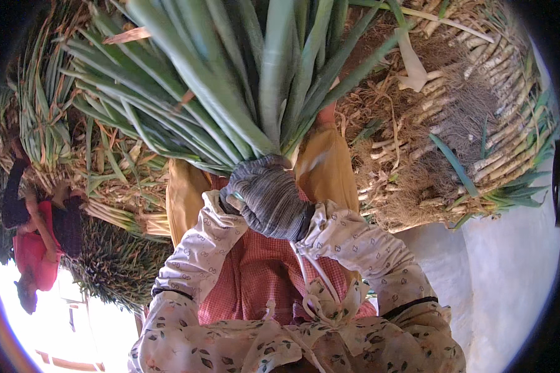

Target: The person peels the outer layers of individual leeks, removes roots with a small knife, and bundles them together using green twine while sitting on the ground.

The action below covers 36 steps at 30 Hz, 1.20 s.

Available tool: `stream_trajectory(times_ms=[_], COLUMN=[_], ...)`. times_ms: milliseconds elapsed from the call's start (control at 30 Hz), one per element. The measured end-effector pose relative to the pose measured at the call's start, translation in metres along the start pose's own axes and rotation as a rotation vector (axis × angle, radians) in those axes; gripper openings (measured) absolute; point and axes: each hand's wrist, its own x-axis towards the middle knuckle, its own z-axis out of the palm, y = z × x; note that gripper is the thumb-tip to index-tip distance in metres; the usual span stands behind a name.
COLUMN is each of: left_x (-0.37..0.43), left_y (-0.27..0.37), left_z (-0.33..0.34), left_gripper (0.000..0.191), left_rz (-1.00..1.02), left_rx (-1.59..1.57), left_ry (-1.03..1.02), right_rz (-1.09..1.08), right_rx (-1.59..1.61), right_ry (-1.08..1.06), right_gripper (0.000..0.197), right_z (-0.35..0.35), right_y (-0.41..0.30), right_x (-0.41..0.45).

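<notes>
Both my hands wear grey knitted gloves and meet at the middle of the view, in front of my red checked clothing. My right hand (pixel 277 198) closes around the lower part of a large bundle of leeks (pixel 242 88), whose broad green leaves fan out away from me. Pressed against it from the left side is my left hand (pixel 233 203), mostly covered, so its fingers and hold are hard to make out. The white ends of the held leeks are hidden by the gloves.
At the right lies a big pile of leeks with roots (pixel 466 107), beside a pale wall (pixel 499 275). More leeks (pixel 42 107) and dry leaf scraps (pixel 126 163) lie at the left. A co-worker in a red top (pixel 37 252) is at the far left.
</notes>
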Motion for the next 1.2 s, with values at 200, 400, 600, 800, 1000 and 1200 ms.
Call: stream_trajectory(times_ms=[200,400,600,800,1000,1200], left_x=[-0.006,-0.034,-0.098,-0.078,-0.074,-0.062], left_y=[0.010,0.004,-0.005,-0.008,-0.003,0.008], left_z=[0.000,-0.020,-0.064,-0.059,-0.065,-0.056], left_gripper=[0.025,0.021,0.028,0.033,0.036,0.036], left_rz=[-0.118,-0.279,-0.462,-0.430,-0.540,-0.527], left_rx=[-0.223,-0.088,-0.569,-0.363,-0.089,-0.055], left_ry=[0.159,0.328,0.357,0.388,0.317,0.265], right_rz=[-0.213,0.256,0.645,0.393,0.365,0.428], right_rx=[0.980,0.340,-0.096,0.579,0.065,0.164], right_ry=[0.796,1.042,0.739,1.090,0.944,0.957], right_gripper=[0.049,0.058,0.077,0.045,0.024,0.021], right_z=[-0.007,-0.051,0.039,0.034,-0.008,-0.021], right_y=[0.080,0.110,0.086,0.141,0.161,0.193], right_x=[-0.005,0.050,0.099,0.070,0.072,0.057])
